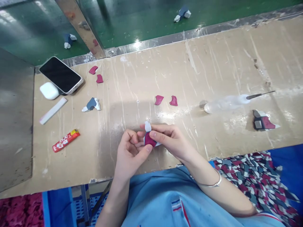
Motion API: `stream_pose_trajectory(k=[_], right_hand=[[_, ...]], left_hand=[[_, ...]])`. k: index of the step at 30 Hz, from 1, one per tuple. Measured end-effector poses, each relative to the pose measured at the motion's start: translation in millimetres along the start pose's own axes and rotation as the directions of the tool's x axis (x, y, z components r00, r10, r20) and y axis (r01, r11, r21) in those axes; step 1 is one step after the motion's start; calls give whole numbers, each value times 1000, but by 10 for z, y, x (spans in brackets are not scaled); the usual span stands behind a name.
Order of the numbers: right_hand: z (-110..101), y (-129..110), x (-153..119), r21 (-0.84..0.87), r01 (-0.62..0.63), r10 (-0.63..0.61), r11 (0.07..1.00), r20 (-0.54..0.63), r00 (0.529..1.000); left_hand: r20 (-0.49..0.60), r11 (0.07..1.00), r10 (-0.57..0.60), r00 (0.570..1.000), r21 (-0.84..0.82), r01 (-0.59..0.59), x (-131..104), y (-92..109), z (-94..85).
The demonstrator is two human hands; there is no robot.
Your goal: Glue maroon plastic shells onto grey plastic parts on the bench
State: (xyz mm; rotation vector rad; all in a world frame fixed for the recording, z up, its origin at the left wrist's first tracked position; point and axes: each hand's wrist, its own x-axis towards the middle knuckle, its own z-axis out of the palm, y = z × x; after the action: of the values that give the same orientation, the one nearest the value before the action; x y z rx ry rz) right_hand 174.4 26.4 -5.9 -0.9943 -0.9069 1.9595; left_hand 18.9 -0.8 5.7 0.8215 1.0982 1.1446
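Note:
My left hand (132,151) and my right hand (171,138) meet over the near middle of the worktable. Between their thumbs and fingers they pinch a small flat piece (150,140) with a maroon face and pale grey parts; a pale tab sticks up at its top. Part of the piece is hidden by the fingers. Beyond my hands lie two loose maroon pieces (159,100). To the right is a translucent bottle (224,104) lying along the table, with a thin dark metal tip. A grey, white and maroon piece (264,121) rests near the right front edge.
At left are a phone (61,75), a white case (49,90), a white strip (53,110), a red packet (66,140) and a grey-white piece (92,104). Beyond the metal edge, similar pieces (182,14) sit on a green surface. Mixed pieces (258,179) fill a blue bin below right.

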Motion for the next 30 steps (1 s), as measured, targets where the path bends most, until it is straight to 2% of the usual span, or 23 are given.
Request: stream_pose_trajectory(k=[6,11,20,22,26,30], right_hand=[[15,2,2,-67,65,-63,996,39,997],[20,2,2,-50,55,-53,997,46,998],[36,83,3,-68,92,-91,993,28,995],[45,105,-1,-134,136,-136,982,13,991],[70,97,-13,-291,254,-266,923,-4,964],[78,87,-31,-314,282,-305,907,-28,952]], left_hand=[[61,998,20,998,52,-23,39,81,34],[41,996,-39,998,85,35,41,87,12],[-1,993,-59,998,101,59,15,62,12],[-41,994,-55,998,96,58,-19,21,47],[-217,995,-67,974,51,80,-98,-55,153],[-220,993,-108,970,29,117,-124,-60,199]])
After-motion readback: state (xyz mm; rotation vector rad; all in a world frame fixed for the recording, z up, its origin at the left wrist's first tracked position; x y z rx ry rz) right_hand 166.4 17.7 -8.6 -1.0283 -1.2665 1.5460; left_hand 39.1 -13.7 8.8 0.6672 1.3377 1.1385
